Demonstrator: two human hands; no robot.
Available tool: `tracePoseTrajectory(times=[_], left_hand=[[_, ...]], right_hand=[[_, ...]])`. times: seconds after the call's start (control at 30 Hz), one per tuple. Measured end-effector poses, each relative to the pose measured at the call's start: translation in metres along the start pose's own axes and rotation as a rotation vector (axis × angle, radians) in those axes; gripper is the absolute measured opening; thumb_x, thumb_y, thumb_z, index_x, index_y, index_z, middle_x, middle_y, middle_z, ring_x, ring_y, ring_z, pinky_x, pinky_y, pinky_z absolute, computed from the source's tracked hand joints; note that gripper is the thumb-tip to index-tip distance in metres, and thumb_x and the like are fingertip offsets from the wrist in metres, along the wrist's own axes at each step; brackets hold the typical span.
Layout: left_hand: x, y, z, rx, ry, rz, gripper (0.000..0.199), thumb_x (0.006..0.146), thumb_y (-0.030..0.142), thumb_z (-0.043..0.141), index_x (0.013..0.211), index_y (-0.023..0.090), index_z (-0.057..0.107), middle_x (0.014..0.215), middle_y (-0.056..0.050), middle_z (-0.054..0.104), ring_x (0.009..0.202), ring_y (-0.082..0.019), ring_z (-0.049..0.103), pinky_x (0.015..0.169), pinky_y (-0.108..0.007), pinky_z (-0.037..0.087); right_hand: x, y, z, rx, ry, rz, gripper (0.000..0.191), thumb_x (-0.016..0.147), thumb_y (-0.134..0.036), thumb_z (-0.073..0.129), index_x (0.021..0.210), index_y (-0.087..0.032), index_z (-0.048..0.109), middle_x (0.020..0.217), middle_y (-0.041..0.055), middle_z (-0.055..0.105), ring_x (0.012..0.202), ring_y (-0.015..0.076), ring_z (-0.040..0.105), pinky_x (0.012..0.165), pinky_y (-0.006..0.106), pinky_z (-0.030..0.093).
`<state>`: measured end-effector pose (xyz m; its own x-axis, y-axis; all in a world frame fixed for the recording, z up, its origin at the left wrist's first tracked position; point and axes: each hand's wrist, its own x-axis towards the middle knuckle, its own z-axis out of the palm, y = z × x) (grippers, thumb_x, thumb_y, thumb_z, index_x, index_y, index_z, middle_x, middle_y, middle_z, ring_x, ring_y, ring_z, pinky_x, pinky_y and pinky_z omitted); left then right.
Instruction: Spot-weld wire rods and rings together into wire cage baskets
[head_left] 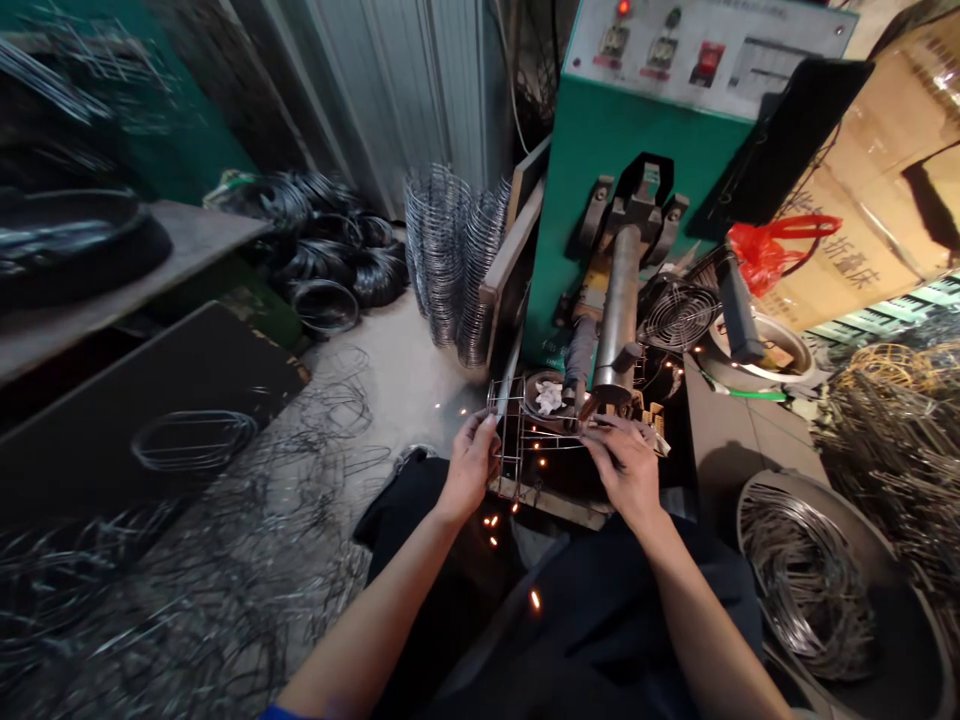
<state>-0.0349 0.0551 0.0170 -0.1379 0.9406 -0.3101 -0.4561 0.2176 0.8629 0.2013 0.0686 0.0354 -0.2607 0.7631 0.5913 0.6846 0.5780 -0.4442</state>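
In the head view, both our hands are closed on a wire rack (pixel 517 450). Our left hand (pixel 470 465) wraps around the near side of it. Our right hand (pixel 622 470) pinches a wire at the far end, just below the steel post (pixel 619 300) of a green welder (pixel 622 170). The rack sits between the hands. Sparks (pixel 517 480) fall just under them. Past the right hand is a round pan (pixel 750 500) of wire rings (pixel 806 580). A firm hold with both hands keeps the rack from shaking near the sparks.
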Motion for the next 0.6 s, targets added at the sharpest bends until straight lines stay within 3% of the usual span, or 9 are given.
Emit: tracePoseTrajectory(times=[0.33, 0.6], left_hand=[[0.034, 0.018, 0.005, 0.074, -0.029, -0.038, 0.046, 0.078, 0.057, 0.070, 0.102, 0.021, 0.054, 0.057, 0.011, 0.040, 0.032, -0.003, 0.025, 0.031, -0.015, 0.015], [0.046, 0.020, 0.006, 0.147, -0.033, -0.013, 0.039, 0.086, 0.052, 0.062, 0.110, 0.022, 0.057, 0.058, 0.010, 0.044, 0.034, -0.005, 0.026, 0.034, -0.017, 0.017]], right_hand=[[0.008, 0.010, 0.000, -0.129, 0.056, 0.018, 0.015, 0.099, -0.025, 0.057, 0.098, -0.023, 0.071, 0.103, 0.0057, 0.075, 0.105, 0.0248, 0.066, 0.097, 0.042, 0.040], [0.009, 0.013, -0.007, -0.219, 0.038, 0.101, 0.024, 0.100, -0.036, 0.053, 0.101, -0.024, 0.073, 0.100, 0.0052, 0.076, 0.103, 0.0242, 0.067, 0.102, 0.043, 0.041]])
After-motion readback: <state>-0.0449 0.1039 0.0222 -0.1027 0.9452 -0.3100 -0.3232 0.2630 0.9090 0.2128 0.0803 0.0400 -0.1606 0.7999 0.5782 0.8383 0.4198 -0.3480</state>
